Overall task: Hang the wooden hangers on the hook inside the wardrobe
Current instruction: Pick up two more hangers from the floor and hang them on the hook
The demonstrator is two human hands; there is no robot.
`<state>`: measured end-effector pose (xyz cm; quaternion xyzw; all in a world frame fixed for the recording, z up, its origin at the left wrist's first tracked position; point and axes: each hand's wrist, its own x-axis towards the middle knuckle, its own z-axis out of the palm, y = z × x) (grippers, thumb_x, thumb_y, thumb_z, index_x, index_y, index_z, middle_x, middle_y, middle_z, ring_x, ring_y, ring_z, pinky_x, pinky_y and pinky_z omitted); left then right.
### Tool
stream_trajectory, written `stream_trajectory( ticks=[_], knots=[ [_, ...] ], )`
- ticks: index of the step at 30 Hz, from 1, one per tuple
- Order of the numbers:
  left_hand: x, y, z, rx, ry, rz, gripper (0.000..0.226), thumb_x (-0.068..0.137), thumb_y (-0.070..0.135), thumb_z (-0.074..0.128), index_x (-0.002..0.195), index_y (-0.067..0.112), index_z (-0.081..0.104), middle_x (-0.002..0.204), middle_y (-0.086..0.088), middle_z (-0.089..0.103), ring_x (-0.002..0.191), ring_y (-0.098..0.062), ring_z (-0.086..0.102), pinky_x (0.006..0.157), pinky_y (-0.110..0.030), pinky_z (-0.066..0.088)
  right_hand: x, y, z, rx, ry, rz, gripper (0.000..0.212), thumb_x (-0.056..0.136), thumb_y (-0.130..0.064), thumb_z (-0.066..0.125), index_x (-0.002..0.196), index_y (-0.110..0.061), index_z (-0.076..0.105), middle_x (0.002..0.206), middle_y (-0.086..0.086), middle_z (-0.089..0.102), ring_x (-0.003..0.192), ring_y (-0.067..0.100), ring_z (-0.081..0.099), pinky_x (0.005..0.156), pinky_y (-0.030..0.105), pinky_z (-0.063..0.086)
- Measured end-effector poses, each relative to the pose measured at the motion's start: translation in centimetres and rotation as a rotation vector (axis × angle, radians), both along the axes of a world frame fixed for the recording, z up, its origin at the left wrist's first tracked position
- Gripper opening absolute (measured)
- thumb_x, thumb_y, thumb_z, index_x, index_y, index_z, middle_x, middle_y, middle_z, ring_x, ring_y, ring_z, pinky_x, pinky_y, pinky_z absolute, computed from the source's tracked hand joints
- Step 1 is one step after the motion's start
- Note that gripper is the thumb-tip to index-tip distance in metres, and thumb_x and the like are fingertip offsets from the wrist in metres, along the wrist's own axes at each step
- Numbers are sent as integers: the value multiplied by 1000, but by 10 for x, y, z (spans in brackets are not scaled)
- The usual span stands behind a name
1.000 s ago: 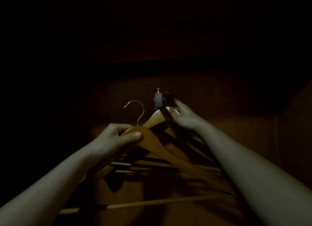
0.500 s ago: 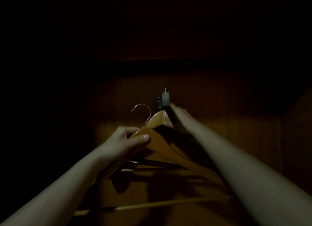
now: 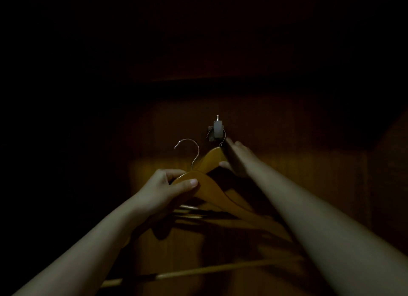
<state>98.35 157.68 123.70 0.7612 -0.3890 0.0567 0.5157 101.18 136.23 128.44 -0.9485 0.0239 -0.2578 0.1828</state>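
The wardrobe is very dark. A small pale hook (image 3: 217,129) sticks out of the wooden back panel. My right hand (image 3: 237,157) grips the top of a wooden hanger (image 3: 209,159), whose wire hook loops over the pale hook. My left hand (image 3: 164,193) grips the top of a second wooden hanger (image 3: 215,193) lower and to the left; its metal hook (image 3: 189,151) stands free in the air, left of the wall hook. The hangers' right arms are hidden behind my right forearm.
The wooden back panel (image 3: 298,174) is dimly lit; the side walls and the space above are black. A dark shelf edge (image 3: 220,85) runs above the hook. The hangers' bottom bars (image 3: 198,271) cross low in the view.
Both hands have moved forward and up toward the wall hook. The right hand's hanger now has its wire over the hook; the left hand's hanger has followed, staying left of it.
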Motion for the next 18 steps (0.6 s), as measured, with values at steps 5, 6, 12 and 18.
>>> stream_trajectory(
  ticks=[5, 6, 12, 18],
  knots=[
    [-7, 0, -5, -2, 21, -26, 31, 82, 28, 58, 99, 3, 67, 89, -8, 72, 78, -14, 69, 66, -19, 53, 0, 4, -1, -20, 52, -51, 71, 89, -32, 57, 147, -20, 19, 150, 14, 24, 138, 35, 27, 111, 50, 30],
    [-9, 0, -5, 2, 25, -27, 32, 81, 29, 58, 99, 3, 66, 91, -10, 71, 79, -16, 69, 67, -20, 54, -1, 5, -2, -15, 55, -57, 73, 89, -32, 57, 148, -20, 16, 151, 14, 23, 138, 35, 26, 111, 49, 30],
    [-15, 0, -6, 37, 21, -25, 34, 79, 34, 58, 99, 7, 67, 90, -9, 71, 79, -19, 68, 69, -27, 53, -42, 0, -18, -18, -118, 16, 68, 93, -34, 49, 148, -18, 13, 148, 11, 27, 134, 31, 28, 109, 44, 31],
    [-17, -23, -5, 63, 8, -68, 26, 85, 28, 58, 103, 11, 66, 84, 0, 69, 70, -5, 66, 57, -15, 49, -115, 0, -44, 83, -148, 434, 32, 95, -31, 45, 126, -23, 46, 102, -15, 39, 98, 2, 42, 73, 10, 40]
  ],
)
